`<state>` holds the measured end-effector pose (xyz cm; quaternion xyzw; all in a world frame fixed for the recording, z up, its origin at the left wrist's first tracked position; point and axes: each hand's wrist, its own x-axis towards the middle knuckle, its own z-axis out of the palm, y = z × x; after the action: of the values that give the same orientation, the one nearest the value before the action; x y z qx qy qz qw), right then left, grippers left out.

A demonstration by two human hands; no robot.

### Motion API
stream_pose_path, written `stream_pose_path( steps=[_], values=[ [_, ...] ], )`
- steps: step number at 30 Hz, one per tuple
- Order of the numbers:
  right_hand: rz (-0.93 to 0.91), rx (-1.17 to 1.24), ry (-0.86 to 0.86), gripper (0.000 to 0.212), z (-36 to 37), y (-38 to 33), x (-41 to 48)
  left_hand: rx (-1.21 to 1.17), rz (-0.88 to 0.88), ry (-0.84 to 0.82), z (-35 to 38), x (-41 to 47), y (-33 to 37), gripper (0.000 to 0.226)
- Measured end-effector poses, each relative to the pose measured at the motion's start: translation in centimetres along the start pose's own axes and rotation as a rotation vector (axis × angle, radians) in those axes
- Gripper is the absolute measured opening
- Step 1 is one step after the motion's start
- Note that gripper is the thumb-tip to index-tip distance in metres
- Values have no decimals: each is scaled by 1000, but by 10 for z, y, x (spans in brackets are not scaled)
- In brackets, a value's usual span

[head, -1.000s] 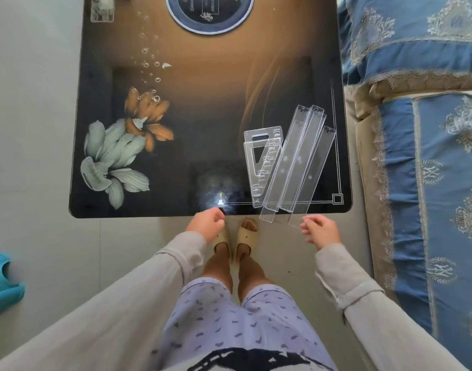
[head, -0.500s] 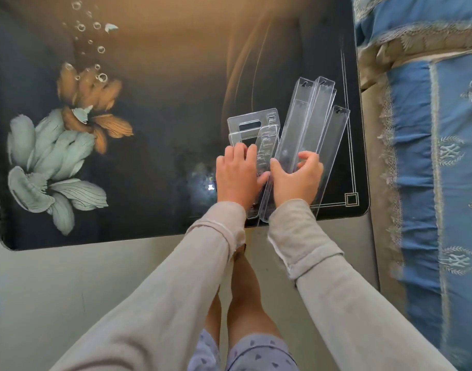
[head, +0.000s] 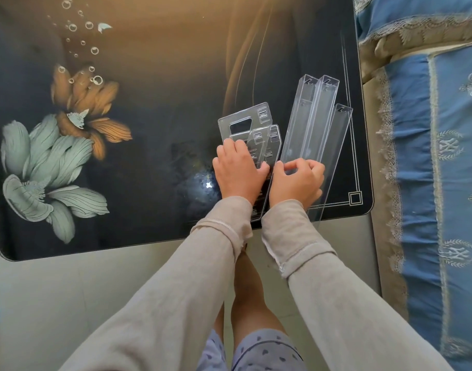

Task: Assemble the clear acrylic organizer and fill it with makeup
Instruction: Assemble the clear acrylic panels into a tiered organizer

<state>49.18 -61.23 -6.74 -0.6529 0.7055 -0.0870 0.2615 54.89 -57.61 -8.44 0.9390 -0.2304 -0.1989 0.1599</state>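
Here both hands work at the near right corner of the dark glass bench (head: pixel 154 188), which carries a printed flower pattern. The left hand (head: pixel 239 174) lies palm-down on the stacked flat acrylic side panels (head: pixel 252 121), its fingers (head: pixel 236 147) held close together and pressing flat on the top sheet. Just beside it, thumbs almost touching, the right hand (head: pixel 296 180) curls over the near ends of the long clear acrylic trays (head: pixel 307 121); its fingers (head: pixel 314 164) are bent and pinching the edge of one tray. Three trays lie side by side, overlapping, slanting away toward the bench's right edge, their near ends overhanging the front edge. A blue embroidered bed cover (head: pixel 430 156) runs along the right.
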Motion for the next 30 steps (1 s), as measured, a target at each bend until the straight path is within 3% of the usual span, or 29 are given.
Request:
stream_pose_path(
  steps=[7, 12, 17, 22, 24, 27, 30],
  values=[
    [-57, 65, -25, 18, -15, 2, -13, -338, -215, 8, -33, -19, -40, 12],
    [-226, 141, -135, 18, -29, -3, -32, -470, -314, -9, -56, -26, -80, 15],
    [-477, 224, -374, 12, -20, -20, -55, -728, -442, 17, -76, -25, -120, 25],
    [-709, 35, -650, 10, -4, -25, -67, -847, -485, 25, -93, -16, -154, 27],
    [-756, -41, -744, 33, -3, -23, -70, -900, -483, 33, -99, -11, -165, 20],
    [-922, -176, -769, 54, -5, -19, -69, -956, -509, 67, -109, -1, -181, 27],
    [-1168, -345, -719, 52, -2, -20, -67, -1007, -526, 69, -118, 5, -195, 30]
  ],
)
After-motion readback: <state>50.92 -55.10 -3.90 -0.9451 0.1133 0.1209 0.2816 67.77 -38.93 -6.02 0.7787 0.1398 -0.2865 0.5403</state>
